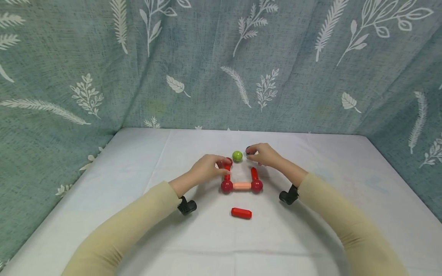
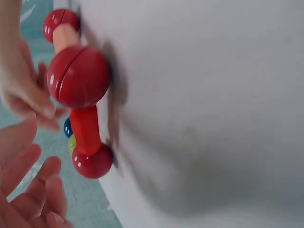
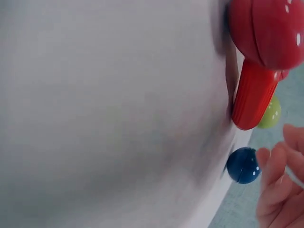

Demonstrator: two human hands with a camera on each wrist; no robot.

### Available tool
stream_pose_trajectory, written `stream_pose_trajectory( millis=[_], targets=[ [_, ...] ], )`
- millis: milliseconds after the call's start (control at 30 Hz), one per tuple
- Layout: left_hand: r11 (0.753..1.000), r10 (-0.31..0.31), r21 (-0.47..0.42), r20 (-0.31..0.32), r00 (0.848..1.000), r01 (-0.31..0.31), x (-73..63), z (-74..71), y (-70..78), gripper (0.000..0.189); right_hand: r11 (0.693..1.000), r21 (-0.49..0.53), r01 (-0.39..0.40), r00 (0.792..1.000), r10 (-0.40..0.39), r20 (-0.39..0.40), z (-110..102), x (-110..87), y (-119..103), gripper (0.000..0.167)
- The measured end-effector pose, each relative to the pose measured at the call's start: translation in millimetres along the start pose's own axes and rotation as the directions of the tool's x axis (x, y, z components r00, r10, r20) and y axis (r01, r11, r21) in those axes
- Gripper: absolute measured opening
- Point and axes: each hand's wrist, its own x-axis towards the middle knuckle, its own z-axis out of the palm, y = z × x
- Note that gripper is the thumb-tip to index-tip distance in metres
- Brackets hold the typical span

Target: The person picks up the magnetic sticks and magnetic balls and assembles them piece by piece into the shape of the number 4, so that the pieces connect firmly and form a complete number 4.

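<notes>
Both left hand (image 1: 206, 167) and right hand (image 1: 267, 154) loose-fingered, empty; white tabletop (image 1: 193, 245) below; leafy blue-green fabric (image 1: 207, 46) behind

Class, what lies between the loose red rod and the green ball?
The peach rod crosses that stretch; the rest is bare white cloth, as the head view shows.

Three red balls (image 1: 226, 186), two red rods (image 1: 254, 174), one peach rod (image 1: 242, 186) joined as U, lying flat, gap at twelve. Green ball (image 1: 237, 156) at twelve, blue ball (image 3: 243, 165) near one. Loose red rod (image 1: 241, 213) crosswise at six.
</notes>
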Motion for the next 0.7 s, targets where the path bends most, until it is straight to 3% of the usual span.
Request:
stream_pose_trajectory(
  millis=[133,233,467,700],
  targets=[
    [0.998,-0.022,0.050,-0.076,0.997,0.026,16.1,-2.4,6.5,0.037,0.991,0.039,-0.130,0.991,0.128,0.037,1.7,-15.7,4.9,0.034],
    [0.996,-0.046,0.078,-0.087,0.995,0.052,30.2,-1.4,8.7,0.040,0.980,0.062,-0.188,0.980,0.183,0.081,5.7,-26.3,6.6,0.038],
    [0.987,-0.137,0.081,0.005,0.991,0.136,57.5,5.2,9.1,0.047,0.965,0.131,-0.226,0.973,0.216,0.085,14.3,-38.0,7.7,0.045],
    [0.990,-0.130,0.072,0.081,0.988,0.125,71.2,14.2,14.6,0.045,0.942,0.185,-0.278,0.960,0.266,0.089,17.0,-43.1,6.1,0.048]
  ],
)
